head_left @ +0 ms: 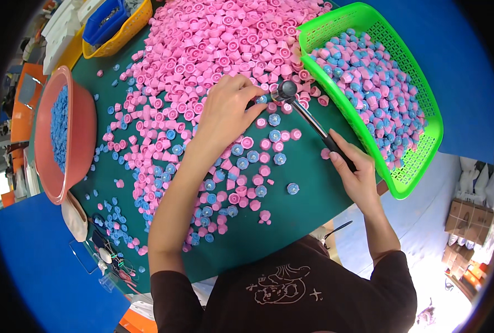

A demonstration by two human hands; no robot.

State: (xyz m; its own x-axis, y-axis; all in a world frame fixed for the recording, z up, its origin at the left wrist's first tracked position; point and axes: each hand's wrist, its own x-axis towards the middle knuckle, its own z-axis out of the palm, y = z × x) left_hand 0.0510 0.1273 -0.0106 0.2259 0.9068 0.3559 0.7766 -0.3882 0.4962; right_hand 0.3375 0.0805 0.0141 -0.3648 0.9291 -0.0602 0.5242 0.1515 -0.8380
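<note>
My right hand (358, 172) is closed round the black grip of a hammer (311, 119) with a metal shaft and a round black head. The head is just above the table, right beside the fingertips of my left hand (230, 105). There, the thumb and forefinger of my left hand pinch a small piece with a blue top (261, 100); its lower part is hidden. Below the fingers lie several loose pieces with blue caps, among them a blue-capped piece (280, 159). Small pink cups (219, 39) form a big heap beyond my hands and spread left under my forearm.
A green perforated basket (432, 133) at the right holds many pink-and-blue pieces. At the left stands a salmon-coloured tub (83, 125) with blue caps (59, 127). A yellow basket (126, 36) with a blue bin (104, 25) sits at the far left. The table (313, 191) is green.
</note>
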